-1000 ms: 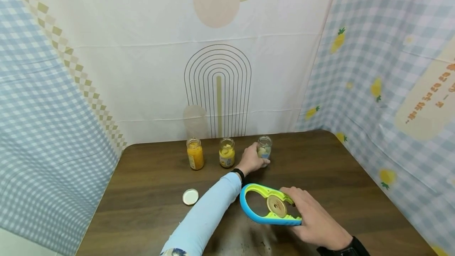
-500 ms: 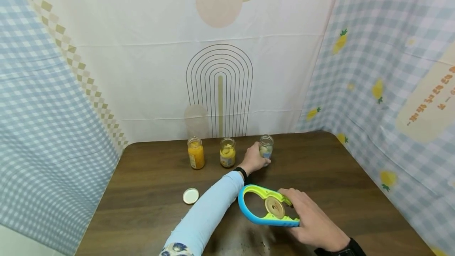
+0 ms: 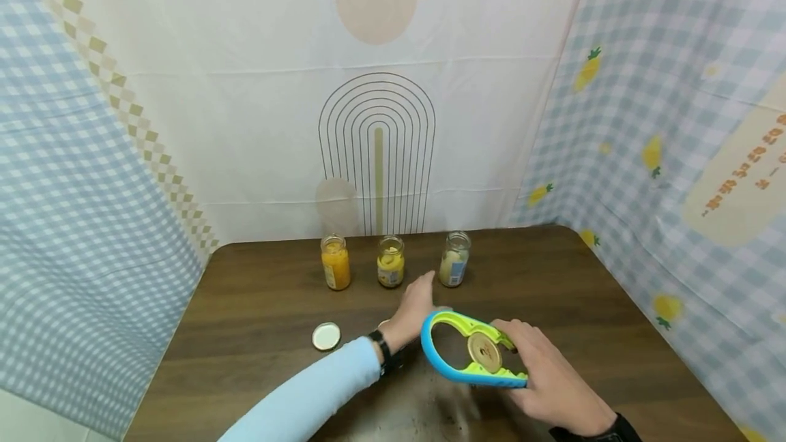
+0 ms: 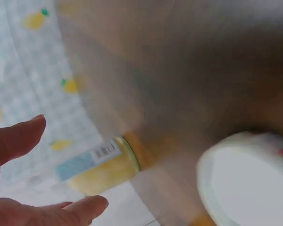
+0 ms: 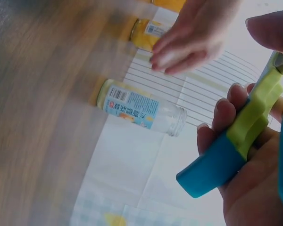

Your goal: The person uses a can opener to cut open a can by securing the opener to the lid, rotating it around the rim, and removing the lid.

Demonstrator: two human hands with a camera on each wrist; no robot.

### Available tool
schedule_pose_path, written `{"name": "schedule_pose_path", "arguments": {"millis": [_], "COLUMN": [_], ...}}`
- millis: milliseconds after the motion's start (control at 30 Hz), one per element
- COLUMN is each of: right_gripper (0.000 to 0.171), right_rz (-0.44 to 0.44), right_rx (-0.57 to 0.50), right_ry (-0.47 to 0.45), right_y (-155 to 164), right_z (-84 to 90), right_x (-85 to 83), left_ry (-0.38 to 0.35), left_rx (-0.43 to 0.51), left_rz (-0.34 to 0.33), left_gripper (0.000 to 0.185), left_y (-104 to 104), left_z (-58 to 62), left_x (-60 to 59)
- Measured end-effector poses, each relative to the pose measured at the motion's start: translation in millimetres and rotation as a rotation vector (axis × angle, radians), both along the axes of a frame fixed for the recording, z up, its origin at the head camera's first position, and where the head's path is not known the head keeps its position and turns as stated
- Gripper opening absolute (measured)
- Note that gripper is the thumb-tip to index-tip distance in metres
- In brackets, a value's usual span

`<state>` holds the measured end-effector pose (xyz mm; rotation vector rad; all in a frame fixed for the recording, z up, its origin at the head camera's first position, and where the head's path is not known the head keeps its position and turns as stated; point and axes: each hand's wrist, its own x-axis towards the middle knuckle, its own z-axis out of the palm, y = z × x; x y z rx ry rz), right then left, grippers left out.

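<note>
My left hand is apart from the right-hand jar, its fingers extended and holding nothing. That lidless glass jar of pale fruit stands upright near the table's back edge; its blue label shows in the right wrist view. My right hand grips a blue-and-green jar opener, raised above the table. A gold lid sits between the opener's toothed arms. Thumb and fingers of the left hand stand wide apart in the left wrist view, where a white round lid appears blurred.
Two more open jars stand left of the pale one: a yellow jar and an orange jar. A lid lies white side up on the wooden table. Cloth hangs behind the table.
My left hand has let go of the pale fruit jar and drawn back toward me and to the left. The right hand holds the opener in nearly the same place.
</note>
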<state>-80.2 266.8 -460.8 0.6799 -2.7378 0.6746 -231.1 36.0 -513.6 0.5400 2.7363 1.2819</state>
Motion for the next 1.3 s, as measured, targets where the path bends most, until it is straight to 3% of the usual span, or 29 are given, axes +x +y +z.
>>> {"name": "schedule_pose_path", "arguments": {"millis": [133, 200, 400, 533, 733, 900, 1067, 1167, 1300], "right_gripper": [0.086, 0.087, 0.09, 0.09, 0.09, 0.091, 0.095, 0.095, 0.094], "right_rz": [-0.021, -0.028, -0.019, -0.002, -0.004, -0.001, 0.008, 0.015, 0.038], "right_rx": [0.013, 0.011, -0.006, -0.002, -0.002, -0.014, -0.008, -0.026, -0.057], "right_ry": [0.014, 0.002, -0.014, 0.004, 0.018, 0.035, 0.004, 0.0, -0.012], "right_y": [0.4, -0.2, -2.7, -3.1, -4.6, -6.1, -8.5, -11.2, -18.5], "right_z": [0.6, 0.1, -4.0, -3.5, -0.4, -0.6, -2.8, -5.5, -8.7], "right_x": [1.9, 2.9, 4.7, 4.2, 4.0, 4.2, 1.4, 1.8, 4.1], "left_ry": [0.013, -0.083, -0.119, -0.098, -0.17, -0.32, -0.43, -0.534, -0.701], "left_rx": [-0.006, 0.015, 0.044, 0.035, 0.129, 0.289, 0.527, 0.711, 0.923], "left_rz": [-0.043, -0.031, -0.039, -0.073, -0.11, -0.127, -0.157, -0.168, -0.131], "left_gripper": [0.074, 0.067, 0.058, 0.056, 0.054, 0.051, 0.046, 0.046, 0.051], "left_y": [-33.7, -49.6, -87.8, -97.5, -98.0, -99.5, -95.6, -80.9, -58.0], "left_z": [10.6, 39.8, 40.1, 37.0, 32.2, 25.0, 24.1, 25.3, 26.4], "left_x": [38.8, 68.9, 118.7, 139.9, 150.9, 154.8, 157.4, 156.6, 153.7]}}
